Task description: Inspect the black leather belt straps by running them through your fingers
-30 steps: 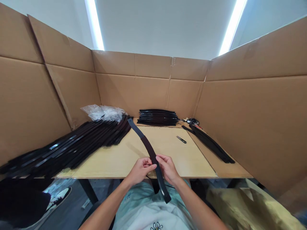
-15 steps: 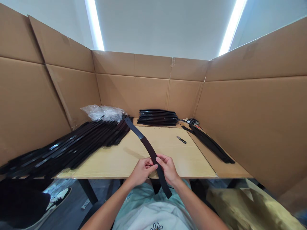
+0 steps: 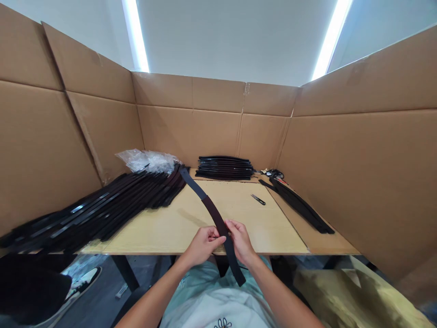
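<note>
Both hands hold a long, curved dark leather strap (image 3: 212,212) above the table's front edge. It has a brown middle stretch and black ends. My left hand (image 3: 204,246) pinches it from the left, and my right hand (image 3: 241,242) grips it just beside that. Its far end lies over the edge of a large heap of dark straps (image 3: 112,205), and its lower end hangs below the table edge in front of my shirt. A small pair of snips (image 3: 258,199) lies on the light wooden tabletop (image 3: 164,232), to the right of the strap.
A neat stack of dark straps (image 3: 224,168) sits at the back, and another row (image 3: 300,205) lies along the right side. Behind the heap is a clear plastic bag (image 3: 146,160). Cardboard walls (image 3: 205,123) surround the table on three sides.
The strap's far end has swung slightly back and forth over the heap. Both hands stay on the strap, with small shifts of the fingers.
</note>
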{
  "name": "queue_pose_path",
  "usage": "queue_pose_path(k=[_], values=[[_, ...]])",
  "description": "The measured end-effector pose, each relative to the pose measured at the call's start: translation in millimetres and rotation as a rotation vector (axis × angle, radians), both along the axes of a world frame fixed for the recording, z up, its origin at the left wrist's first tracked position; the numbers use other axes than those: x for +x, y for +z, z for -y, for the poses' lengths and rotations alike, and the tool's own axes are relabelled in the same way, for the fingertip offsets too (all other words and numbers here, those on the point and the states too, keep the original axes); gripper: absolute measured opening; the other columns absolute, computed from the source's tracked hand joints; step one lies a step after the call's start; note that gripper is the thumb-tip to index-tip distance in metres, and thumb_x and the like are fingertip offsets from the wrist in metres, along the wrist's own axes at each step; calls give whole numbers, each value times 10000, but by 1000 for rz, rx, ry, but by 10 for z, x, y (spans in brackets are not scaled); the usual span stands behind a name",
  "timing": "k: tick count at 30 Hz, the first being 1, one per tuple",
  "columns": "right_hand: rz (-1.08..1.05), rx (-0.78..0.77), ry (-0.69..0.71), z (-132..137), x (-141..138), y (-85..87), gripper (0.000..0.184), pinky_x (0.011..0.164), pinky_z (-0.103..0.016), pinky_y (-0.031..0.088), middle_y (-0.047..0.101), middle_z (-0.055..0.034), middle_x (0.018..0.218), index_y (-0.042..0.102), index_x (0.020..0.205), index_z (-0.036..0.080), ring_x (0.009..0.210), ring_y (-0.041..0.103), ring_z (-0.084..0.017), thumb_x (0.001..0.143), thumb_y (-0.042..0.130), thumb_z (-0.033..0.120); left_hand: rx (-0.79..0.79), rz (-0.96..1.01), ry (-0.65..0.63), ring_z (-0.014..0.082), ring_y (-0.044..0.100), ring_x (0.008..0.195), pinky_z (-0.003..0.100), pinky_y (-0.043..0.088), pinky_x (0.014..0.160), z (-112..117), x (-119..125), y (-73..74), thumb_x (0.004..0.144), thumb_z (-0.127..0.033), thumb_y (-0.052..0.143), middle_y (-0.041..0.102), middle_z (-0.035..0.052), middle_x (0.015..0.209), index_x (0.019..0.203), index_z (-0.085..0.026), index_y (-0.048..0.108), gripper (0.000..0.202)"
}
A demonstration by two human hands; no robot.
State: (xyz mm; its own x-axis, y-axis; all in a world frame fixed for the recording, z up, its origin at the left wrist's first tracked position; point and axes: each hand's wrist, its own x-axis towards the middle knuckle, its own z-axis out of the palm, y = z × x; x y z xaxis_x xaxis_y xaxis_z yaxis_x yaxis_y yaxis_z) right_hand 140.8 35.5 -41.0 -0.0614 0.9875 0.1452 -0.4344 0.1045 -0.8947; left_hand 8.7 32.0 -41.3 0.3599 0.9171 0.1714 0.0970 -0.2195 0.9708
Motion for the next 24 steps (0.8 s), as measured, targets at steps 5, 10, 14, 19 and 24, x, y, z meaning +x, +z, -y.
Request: queue_pose_path(k=[5, 10, 14, 19, 24], values=[[31, -13, -46, -11, 3, -10, 324, 549, -230, 331, 553, 23, 564, 642, 608, 150, 558, 435, -108, 612, 767, 449, 13, -35, 18, 95, 346, 527, 223, 277, 504, 8, 9, 15, 702, -357, 627, 396, -63, 560, 593, -176, 441, 282], [21, -12, -33, -27, 12, -30, 310, 565, -236, 339, 572, 21, 575, 646, 619, 154, 560, 452, -111, 604, 772, 437, 11, -18, 35, 96, 362, 530, 220, 298, 509, 21, 19, 35, 686, -379, 641, 398, -66, 554, 582, -176, 442, 302], [-19, -20, -9, -24, 10, -24, 300, 572, -234, 351, 586, 8, 604, 664, 635, 157, 587, 469, -121, 630, 756, 443, -8, 8, 23, 95, 368, 536, 218, 303, 512, 11, 13, 14, 690, -388, 646, 410, -62, 570, 594, -175, 443, 310], [-36, -23, 6, -8, 0, 1, 314, 625, -253, 392, 619, -18, 650, 682, 658, 164, 630, 513, -147, 673, 711, 476, -20, 44, 16, 98, 390, 548, 219, 320, 522, 0, 8, 2, 688, -401, 659, 436, -54, 585, 600, -172, 454, 320], [-30, -21, 3, -6, 1, -2, 292, 591, -238, 378, 605, -2, 622, 677, 642, 160, 604, 496, -132, 646, 742, 445, -13, 39, 26, 96, 379, 543, 220, 318, 524, 3, 14, 15, 677, -410, 664, 424, -57, 577, 595, -173, 448, 330]])
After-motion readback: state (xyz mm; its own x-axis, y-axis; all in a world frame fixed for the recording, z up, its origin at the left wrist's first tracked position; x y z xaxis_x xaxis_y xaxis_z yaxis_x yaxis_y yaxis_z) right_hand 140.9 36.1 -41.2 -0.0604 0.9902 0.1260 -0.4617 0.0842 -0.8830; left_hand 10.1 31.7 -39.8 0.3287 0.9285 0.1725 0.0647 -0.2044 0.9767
